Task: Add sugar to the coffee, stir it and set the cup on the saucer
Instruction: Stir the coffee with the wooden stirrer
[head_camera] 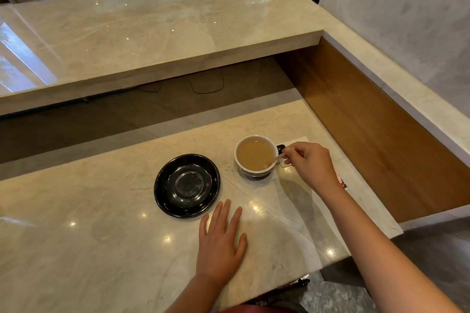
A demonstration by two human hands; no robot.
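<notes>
A white cup (pixel 255 175) with a black handle stands on the marble counter, filled with light brown coffee (pixel 254 154). My right hand (pixel 309 164) pinches a thin wooden stir stick (pixel 277 158) whose lower end dips into the coffee at the cup's right side. A black glossy saucer (pixel 187 185) sits bare to the left of the cup, a short gap between them. My left hand (pixel 221 241) lies flat on the counter just in front of the saucer, fingers spread, holding nothing.
A white paper napkin (pixel 298 140) lies under and behind the cup. A red and black sachet (pixel 341 181) peeks out beside my right wrist. A raised marble shelf (pixel 152 40) runs behind the counter, and a wooden side panel (pixel 376 129) drops off at the right.
</notes>
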